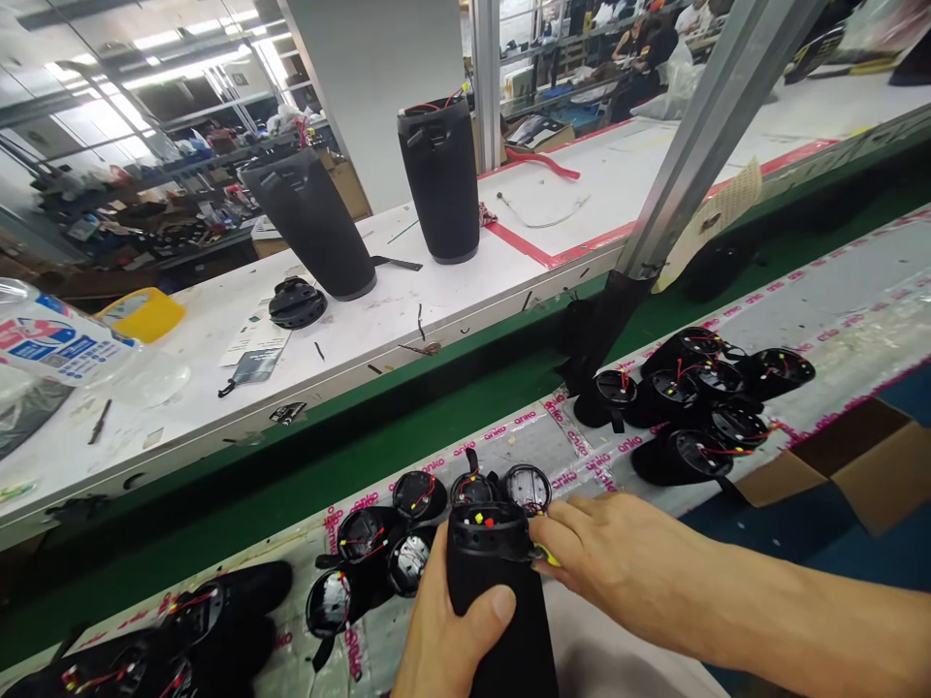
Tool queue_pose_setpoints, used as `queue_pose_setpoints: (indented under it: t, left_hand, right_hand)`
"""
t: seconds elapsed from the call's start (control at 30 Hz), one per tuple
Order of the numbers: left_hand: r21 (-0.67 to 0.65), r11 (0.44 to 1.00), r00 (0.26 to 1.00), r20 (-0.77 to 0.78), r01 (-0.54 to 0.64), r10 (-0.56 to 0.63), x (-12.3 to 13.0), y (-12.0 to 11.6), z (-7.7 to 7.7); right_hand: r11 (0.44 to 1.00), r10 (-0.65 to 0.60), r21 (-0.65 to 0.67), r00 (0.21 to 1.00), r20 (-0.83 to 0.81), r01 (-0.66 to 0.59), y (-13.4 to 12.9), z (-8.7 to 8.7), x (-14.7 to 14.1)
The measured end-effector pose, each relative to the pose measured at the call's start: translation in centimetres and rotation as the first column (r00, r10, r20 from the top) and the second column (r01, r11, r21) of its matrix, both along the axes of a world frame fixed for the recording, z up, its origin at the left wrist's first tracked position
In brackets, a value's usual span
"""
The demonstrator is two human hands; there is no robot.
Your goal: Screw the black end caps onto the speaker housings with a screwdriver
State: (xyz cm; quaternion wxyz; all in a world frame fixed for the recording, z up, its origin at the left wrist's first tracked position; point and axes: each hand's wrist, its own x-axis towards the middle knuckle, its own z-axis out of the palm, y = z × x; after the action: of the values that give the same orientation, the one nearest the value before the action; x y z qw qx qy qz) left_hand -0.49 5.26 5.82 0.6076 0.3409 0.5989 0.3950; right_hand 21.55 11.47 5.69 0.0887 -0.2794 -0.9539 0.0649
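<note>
Two hands at near centre: left hand curled round black cylinder, open end up, likely to steady it; right hand closed beside its top, pinching mostly hidden yellow item. Other cylinders stand grouped on table, probably for easy reach.

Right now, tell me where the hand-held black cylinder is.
In the head view, the black cylinder is at bottom centre, in the left hand, with the right hand beside its top right edge.
</note>
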Motion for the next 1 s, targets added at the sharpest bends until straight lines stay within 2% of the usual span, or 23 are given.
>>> queue_pose_setpoints:
  t: [0.17,0.3,0.43,0.53,0.6,0.8,1.0]
  left_hand:
    - [-0.033,0.999,0.995,-0.097,-0.007,0.004,0.2,-0.2,0.3]
    - [-0.020,1.000,0.980,-0.199,0.018,-0.022,0.2,-0.3,0.3]
    - [0.017,0.999,0.997,-0.052,-0.048,0.049,0.4,-0.3,-0.1]
    - [-0.005,0.998,0.997,0.029,-0.068,0.068,0.6,-0.3,-0.6]
    - [-0.003,0.998,0.998,0.003,-0.070,0.070,0.6,-0.2,-0.7]
    - [0.009,1.000,0.978,-0.209,-0.023,0.024,0.7,0.2,0.3]
    - [0.006,0.999,0.967,-0.252,-0.039,0.039,1.0,0.1,1.2]
  right_hand:
    - [0.997,0.065,0.045,0.997,0.036,-0.067,0.2,0.7,0.0]
    - [0.996,0.079,-0.033,0.997,0.018,-0.079,0.7,-0.2,0.1]
    - [0.982,0.006,-0.185,0.986,-0.168,-0.038,1.1,-1.2,0.6]
    - [0.965,-0.119,-0.254,0.965,-0.235,0.057,1.0,-0.7,1.0]
    - [0.970,-0.136,-0.227,0.970,-0.203,0.088,0.9,-0.1,1.0]
    - [0.998,-0.057,0.027,0.996,-0.067,0.059,0.2,0.2,-0.2]
    - [0.999,-0.026,0.045,0.998,-0.061,0.028,0.4,0.4,-0.4]
